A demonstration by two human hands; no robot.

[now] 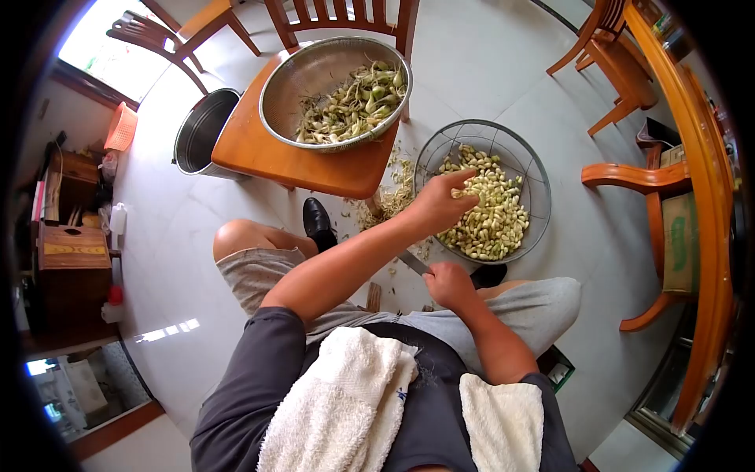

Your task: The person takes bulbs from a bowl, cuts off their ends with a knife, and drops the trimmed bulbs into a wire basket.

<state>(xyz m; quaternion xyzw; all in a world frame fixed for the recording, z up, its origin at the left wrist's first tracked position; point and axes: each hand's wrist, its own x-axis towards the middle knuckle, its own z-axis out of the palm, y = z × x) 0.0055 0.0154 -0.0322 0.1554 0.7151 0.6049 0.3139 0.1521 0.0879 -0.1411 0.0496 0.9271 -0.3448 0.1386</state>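
Note:
My left hand (448, 203) reaches over a round wire basket (537, 169), fingers apart, with nothing visible in it. Many small, pale, trimmed bulbs (499, 212), like small onions or garlic, lie in the basket. Low between my knees, my right hand (451, 285) is closed round a knife (414, 262), its blade pointing up and left. A perforated metal colander (275, 98) on the chair seat ahead holds untrimmed bulbs (366, 102) with stems and roots. Pale trimmings (397, 193) are scattered on the floor between chair and basket.
The wooden chair (311, 169) stands just ahead, with a metal bucket (182, 145) to its left. An orange basket (121, 127) sits farther left near a wooden cabinet (75, 248). Wooden furniture (641, 179) lines the right side. White towels (338, 401) hang over my chest.

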